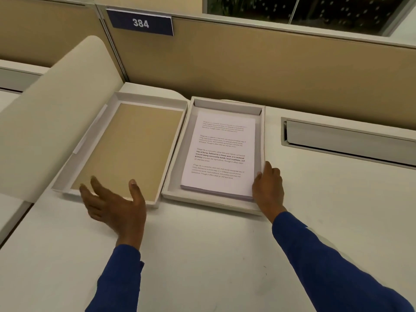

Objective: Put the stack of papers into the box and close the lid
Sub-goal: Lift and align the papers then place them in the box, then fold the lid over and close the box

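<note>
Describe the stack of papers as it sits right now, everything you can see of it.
The stack of papers lies flat inside the white box, nearer its right wall, with a bare gap at the far end. It is a neat, thick pile of white sheets; the top one carries four blocks of printed text, one partly bold. The right hand touches its near right edge. The left hand is clear of it.

White desk surface, cubicle workstation. Tan fabric partition along the rear edge, pale metal trim on top. Blue nameplate reads 384. Dark window above partition. Recessed cable tray at right. Curved cream side divider at left.
</note>
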The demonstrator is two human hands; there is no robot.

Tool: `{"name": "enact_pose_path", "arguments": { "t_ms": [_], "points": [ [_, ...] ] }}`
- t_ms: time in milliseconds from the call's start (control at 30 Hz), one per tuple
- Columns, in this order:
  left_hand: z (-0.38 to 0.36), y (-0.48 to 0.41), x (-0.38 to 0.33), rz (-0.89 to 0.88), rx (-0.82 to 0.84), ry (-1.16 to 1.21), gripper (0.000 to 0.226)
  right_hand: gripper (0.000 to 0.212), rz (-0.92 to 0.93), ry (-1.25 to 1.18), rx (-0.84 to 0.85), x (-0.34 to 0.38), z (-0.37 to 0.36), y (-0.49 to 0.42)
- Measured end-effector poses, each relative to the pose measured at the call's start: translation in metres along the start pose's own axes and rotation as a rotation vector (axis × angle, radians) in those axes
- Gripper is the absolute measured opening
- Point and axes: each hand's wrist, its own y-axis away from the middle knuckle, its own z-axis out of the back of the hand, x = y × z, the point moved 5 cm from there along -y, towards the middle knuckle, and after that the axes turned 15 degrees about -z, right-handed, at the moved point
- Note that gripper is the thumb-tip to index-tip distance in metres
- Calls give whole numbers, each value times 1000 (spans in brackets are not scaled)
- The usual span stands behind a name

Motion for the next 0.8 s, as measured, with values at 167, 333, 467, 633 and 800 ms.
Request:
{"name": "enact_pose_path", "arguments": {
  "t_ms": [167,333,467,633,800],
  "points": [
    [-9,9,38,472,104,77,83,37,7,10,-1,-4,-2,5],
    [-10,6,30,396,71,245,53,37,6,1,6,-6,-1,10],
    [2,1,1,278,-71,544,80,39,13,3,12,-5,2,16],
    [24,-8,-47,-6,-148,640,85,41,0,-17,36,-4,5,20],
    [26,-2,-90,-301,-25,595,92,48,-27,-65,89,-7,6,20]
  ]
}}
